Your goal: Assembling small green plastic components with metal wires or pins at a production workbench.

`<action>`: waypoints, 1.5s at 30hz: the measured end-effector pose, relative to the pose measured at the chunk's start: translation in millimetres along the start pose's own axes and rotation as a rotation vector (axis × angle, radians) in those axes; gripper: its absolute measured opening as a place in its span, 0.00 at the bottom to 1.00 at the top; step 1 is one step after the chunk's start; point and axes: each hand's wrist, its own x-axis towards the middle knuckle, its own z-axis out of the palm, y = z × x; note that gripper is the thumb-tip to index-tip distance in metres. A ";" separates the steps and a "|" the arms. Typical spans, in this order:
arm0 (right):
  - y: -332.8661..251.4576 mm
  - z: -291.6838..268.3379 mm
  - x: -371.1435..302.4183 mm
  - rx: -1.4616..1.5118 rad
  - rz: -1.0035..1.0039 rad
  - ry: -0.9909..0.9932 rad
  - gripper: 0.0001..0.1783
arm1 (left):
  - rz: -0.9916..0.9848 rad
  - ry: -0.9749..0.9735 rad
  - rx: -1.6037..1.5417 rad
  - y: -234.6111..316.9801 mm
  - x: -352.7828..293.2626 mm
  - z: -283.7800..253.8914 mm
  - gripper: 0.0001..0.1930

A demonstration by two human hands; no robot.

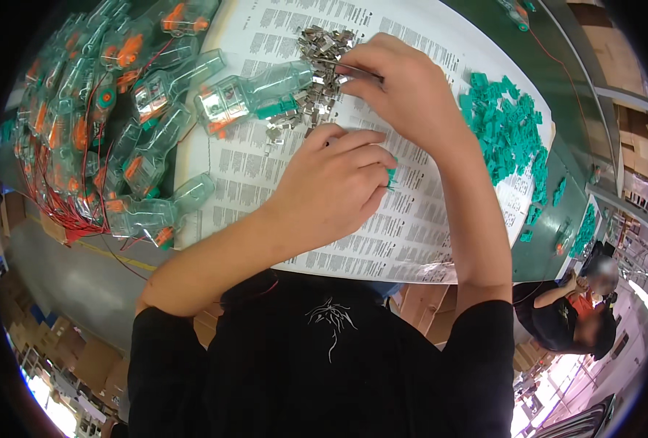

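Note:
My right hand [404, 91] pinches a thin dark metal tool [360, 71] that looks like tweezers, its tip over a pile of small silver metal clips [324, 44]. Below it, my left hand [331, 186] is curled with its back up. A bit of a small green plastic part [392, 175] sticks out from under its fingers; the rest is hidden. Just left of the pile, a clear green-tinted plastic housing [225, 102] with orange pieces inside lies on the printed paper sheet [265, 171]. Another green part [276, 108] rests against that housing.
Many similar clear housings [130, 157] with orange parts and red wires [61, 226] crowd the left of the green table. A heap of small green plastic parts [503, 124] covers the sheet's right side, with some strays beyond it. Another person [572, 310] sits at the far right.

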 end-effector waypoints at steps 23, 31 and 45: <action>4.2 -1.0 -56.7 0.236 0.408 0.223 0.10 | -0.025 0.094 -0.077 -13.1 -2.4 10.7 0.07; -20.8 -16.8 -113.1 0.830 0.836 0.276 0.07 | -0.117 0.108 -0.090 -11.0 4.9 10.6 0.09; -36.3 0.7 -118.6 0.803 0.831 0.302 0.06 | -0.129 0.107 -0.065 -10.4 3.8 13.6 0.08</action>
